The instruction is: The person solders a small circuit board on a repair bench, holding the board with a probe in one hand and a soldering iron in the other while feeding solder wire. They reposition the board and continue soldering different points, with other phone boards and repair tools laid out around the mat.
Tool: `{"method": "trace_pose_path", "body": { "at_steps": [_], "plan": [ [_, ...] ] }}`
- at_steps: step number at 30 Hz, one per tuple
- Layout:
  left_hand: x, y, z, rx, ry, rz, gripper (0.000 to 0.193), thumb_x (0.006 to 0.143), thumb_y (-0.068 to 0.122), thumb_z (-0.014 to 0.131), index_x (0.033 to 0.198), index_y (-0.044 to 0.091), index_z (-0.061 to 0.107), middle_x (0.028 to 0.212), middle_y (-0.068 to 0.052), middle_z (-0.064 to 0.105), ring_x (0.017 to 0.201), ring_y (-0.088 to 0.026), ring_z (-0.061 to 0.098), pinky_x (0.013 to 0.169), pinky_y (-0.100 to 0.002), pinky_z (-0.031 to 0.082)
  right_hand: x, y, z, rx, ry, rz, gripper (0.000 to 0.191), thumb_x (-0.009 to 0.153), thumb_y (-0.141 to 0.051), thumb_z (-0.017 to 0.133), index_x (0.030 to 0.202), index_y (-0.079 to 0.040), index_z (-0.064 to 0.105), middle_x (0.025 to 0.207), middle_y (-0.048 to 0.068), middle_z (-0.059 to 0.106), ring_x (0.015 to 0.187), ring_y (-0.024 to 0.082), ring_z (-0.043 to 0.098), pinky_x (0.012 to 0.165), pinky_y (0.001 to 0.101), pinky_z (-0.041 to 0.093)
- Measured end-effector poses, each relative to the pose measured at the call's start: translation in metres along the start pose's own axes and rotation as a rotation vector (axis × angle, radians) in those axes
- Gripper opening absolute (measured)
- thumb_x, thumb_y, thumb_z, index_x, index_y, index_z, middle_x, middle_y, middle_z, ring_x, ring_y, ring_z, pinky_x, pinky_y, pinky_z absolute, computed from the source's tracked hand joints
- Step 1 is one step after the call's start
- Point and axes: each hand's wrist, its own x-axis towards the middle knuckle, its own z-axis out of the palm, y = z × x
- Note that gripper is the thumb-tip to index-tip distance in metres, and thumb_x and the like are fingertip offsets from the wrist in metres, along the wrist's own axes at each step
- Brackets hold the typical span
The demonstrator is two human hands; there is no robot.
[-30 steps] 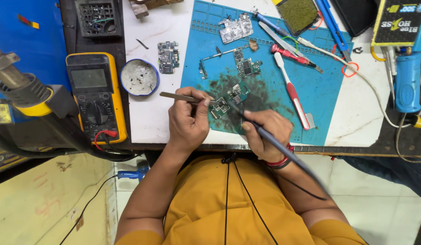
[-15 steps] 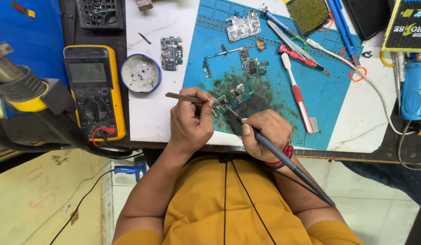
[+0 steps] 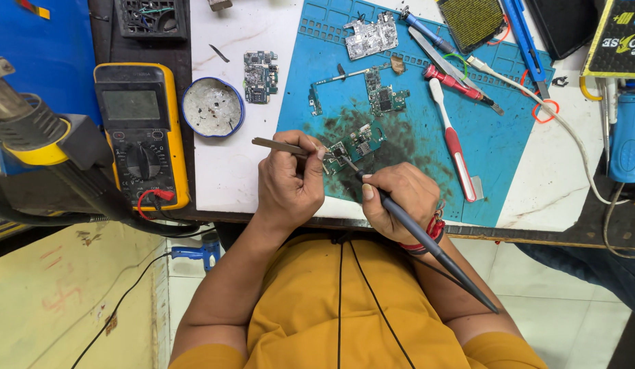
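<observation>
This is an electronics repair workbench. A blue silicone repair mat covers the white table, strewn with phone circuit boards, a red-handled screwdriver and a toothbrush. A yellow multimeter and a hot-air gun lie at the left.

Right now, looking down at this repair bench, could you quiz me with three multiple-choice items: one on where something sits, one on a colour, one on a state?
1. Where is the yellow multimeter?
A. left of the round tin
B. on the blue mat
C. right of the toothbrush

2. What colour is the toothbrush handle?
A. green
B. red and white
C. black

3. What is the right hand doing?
A. lying flat and open
B. gripping a dark pen-like tool
C. holding the tin

Answers:
1 A: it stands off the mat, beside the tin's left edge.
2 B: white neck, red grip.
3 B: fingers are closed round the tool, its tip at the small circuit board.
</observation>
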Motion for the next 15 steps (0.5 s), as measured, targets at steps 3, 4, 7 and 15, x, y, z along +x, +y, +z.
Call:
{"method": "trace_pose_path", "body": {
  "at_steps": [3,4,7,15],
  "plan": [
    [0.0005,0.0001,-0.0005,0.012,-0.002,0.007,0.019,0.105,-0.001,0.061,0.114,0.003,0.045,0.094,-0.010,0.071,0.069,-0.010,0.068,0.059,-0.024,0.053,0.0001,-0.0003,-0.0007,-0.001,-0.001,0.002,0.010,0.090,-0.002,0.072,0.097,-0.002,0.064,0.082,0.012,0.068,0.069,0.028,0.066,0.064,0.0368,0.052],
    [0.0006,0.0000,-0.0004,0.007,-0.002,0.005,0.019,0.105,-0.001,0.061,0.114,0.003,0.045,0.094,-0.010,0.071,0.069,-0.010,0.068,0.059,-0.024,0.053,0.0002,-0.0004,-0.0010,-0.003,-0.002,0.003,0.010,0.091,-0.002,0.071,0.097,-0.002,0.064,0.082,0.012,0.068,0.070,0.028,0.066,0.064,0.0367,0.052],
    [0.0001,-0.0003,-0.0006,-0.004,-0.007,-0.008,0.018,0.105,-0.001,0.061,0.113,0.003,0.045,0.094,-0.011,0.071,0.069,-0.010,0.068,0.058,-0.024,0.053,0.0005,-0.0013,-0.0021,-0.002,-0.008,0.006,0.010,0.091,-0.002,0.071,0.097,-0.002,0.063,0.082,0.012,0.068,0.070,0.027,0.066,0.064,0.0364,0.053],
    [0.0003,0.0001,0.0001,-0.008,-0.007,-0.017,0.018,0.105,-0.001,0.061,0.113,0.003,0.046,0.094,-0.010,0.071,0.068,-0.009,0.067,0.058,-0.024,0.052,0.0020,-0.0014,-0.0031,0.002,-0.009,0.003,0.009,0.091,-0.002,0.071,0.097,-0.002,0.063,0.081,0.012,0.068,0.069,0.027,0.066,0.064,0.0360,0.052]
  ]
}}
